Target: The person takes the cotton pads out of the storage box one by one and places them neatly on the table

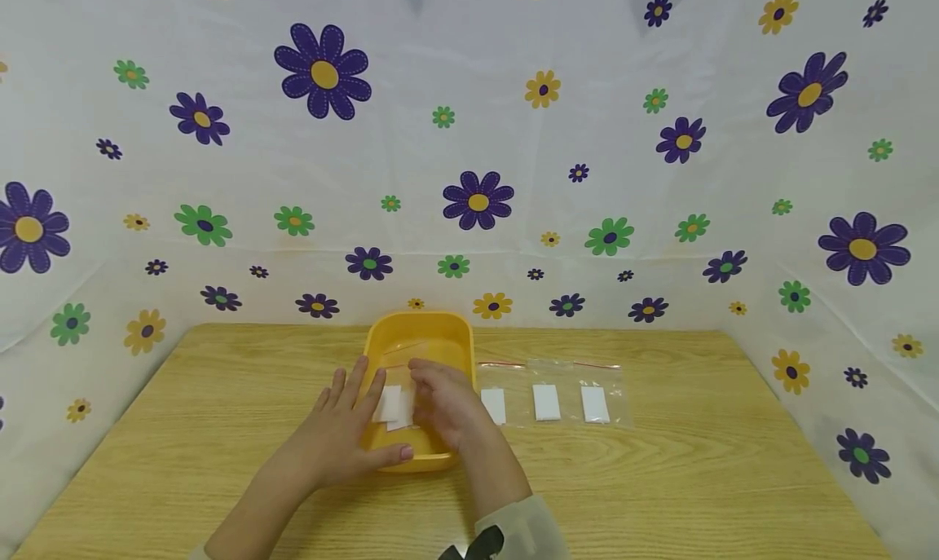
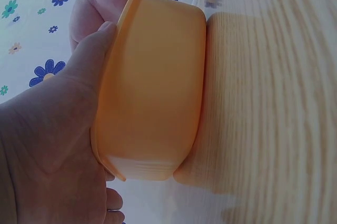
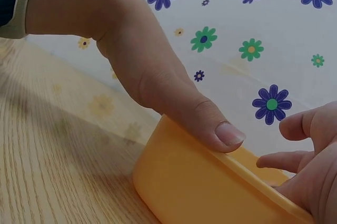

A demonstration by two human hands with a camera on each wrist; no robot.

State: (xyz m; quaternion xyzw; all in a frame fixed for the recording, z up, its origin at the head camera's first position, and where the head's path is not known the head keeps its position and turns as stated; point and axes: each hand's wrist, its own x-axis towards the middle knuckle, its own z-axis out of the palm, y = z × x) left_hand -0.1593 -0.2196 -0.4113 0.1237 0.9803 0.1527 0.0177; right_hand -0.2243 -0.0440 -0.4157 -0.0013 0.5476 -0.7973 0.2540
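A yellow plastic tray (image 1: 420, 324) stands on the table, with two white pieces (image 1: 392, 405) in clear plastic inside, overlapping each other. Fingers spread, my left hand (image 1: 333, 429) lies across the tray's left side, its thumb over the near rim. The right wrist view shows that left thumb (image 3: 229, 135) on the rim. My right hand (image 1: 451, 405) reaches inside the tray from the right, beside the white pieces. Its fingers (image 3: 284, 159) look loosely bent and spaced apart, and some fingertips are hidden below the rim.
Right of the tray, three clear zip bags, each with a white block (image 1: 546, 403) inside, lie in a row on the wooden table (image 1: 660, 478). The nearest bag meets the tray's right side in this view. A flower-printed cloth (image 1: 411, 152) hangs behind and on both sides.
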